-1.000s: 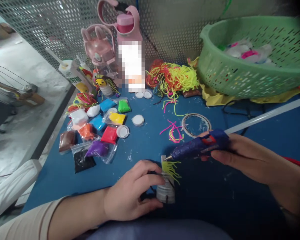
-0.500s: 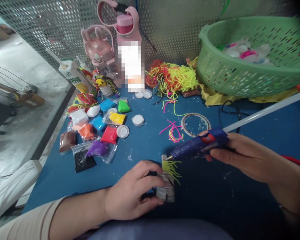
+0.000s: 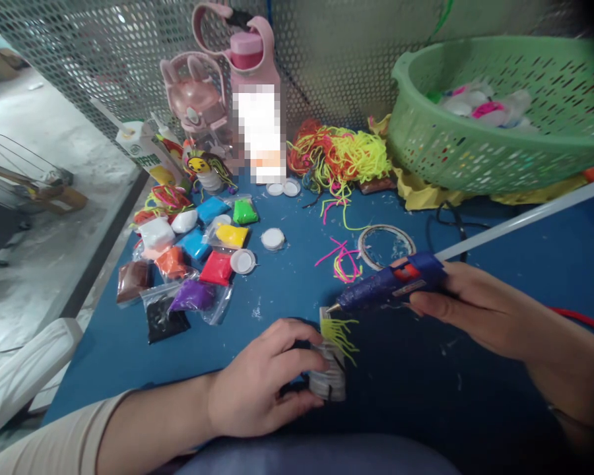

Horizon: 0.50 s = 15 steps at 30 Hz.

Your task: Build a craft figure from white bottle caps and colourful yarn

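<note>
My left hand (image 3: 262,382) is closed on a small ribbed, greyish-white body (image 3: 332,379) with dark strips across it, held low over the blue table. A fringe of yellow-green yarn (image 3: 337,335) fans out to the right from a pale strip at its top. My right hand (image 3: 480,303) grips a dark blue glue gun (image 3: 393,282), with a long clear glue stick (image 3: 515,221) sticking out of its back. The gun's metal tip points left and meets the pale strip just above the fringe; whether glue is flowing cannot be seen.
Bags of coloured clay (image 3: 193,295) and white caps (image 3: 273,239) lie to the left. A tape ring (image 3: 387,247), pink yarn scraps (image 3: 345,262) and a yarn heap (image 3: 346,155) sit ahead. A green basket (image 3: 490,148), pink bottles (image 3: 198,99) and a finished-looking doll (image 3: 205,173) stand behind.
The glue gun in my right hand has shifted slightly left and up, its tip moving from the fringe's top edge onto the pale strip above. My left hand keeps its hold.
</note>
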{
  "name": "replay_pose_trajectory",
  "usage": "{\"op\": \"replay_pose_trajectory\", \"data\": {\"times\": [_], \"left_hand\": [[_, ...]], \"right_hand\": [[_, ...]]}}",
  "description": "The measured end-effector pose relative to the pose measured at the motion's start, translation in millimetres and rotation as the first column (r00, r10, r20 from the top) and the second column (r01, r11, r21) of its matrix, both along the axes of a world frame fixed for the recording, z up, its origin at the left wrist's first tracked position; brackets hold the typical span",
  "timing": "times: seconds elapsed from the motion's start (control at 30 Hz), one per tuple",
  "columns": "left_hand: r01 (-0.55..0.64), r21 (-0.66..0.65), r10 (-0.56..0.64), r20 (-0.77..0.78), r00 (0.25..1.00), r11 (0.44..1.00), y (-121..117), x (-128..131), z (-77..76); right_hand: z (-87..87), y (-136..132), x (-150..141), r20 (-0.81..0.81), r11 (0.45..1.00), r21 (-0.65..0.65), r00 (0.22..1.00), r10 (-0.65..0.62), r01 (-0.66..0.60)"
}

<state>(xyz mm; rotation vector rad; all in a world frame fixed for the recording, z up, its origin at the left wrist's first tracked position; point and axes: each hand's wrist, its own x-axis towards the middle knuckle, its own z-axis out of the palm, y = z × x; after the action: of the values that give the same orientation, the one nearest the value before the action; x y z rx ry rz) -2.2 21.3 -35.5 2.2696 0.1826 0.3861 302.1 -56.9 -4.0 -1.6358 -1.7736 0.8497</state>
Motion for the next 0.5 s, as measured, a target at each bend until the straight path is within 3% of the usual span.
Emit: {"op": "replay_pose_trajectory", "data": {"times": [0.1, 0.5], "left_hand": [[0.008, -0.004, -0.008, 0.002, 1.000, 1.000, 0.2, -0.5, -0.6], [-0.002, -0.006, 0.002, -0.005, 1.000, 1.000, 0.7, 1.1, 1.3]], "right_hand": [[-1.1, 0.0, 1.4, 0.012, 0.997, 0.006, 0.997, 0.080, -0.081], [-1.1, 1.8, -0.8, -0.049, 0.995, -0.066, 0.997, 0.066, -0.069]]}}
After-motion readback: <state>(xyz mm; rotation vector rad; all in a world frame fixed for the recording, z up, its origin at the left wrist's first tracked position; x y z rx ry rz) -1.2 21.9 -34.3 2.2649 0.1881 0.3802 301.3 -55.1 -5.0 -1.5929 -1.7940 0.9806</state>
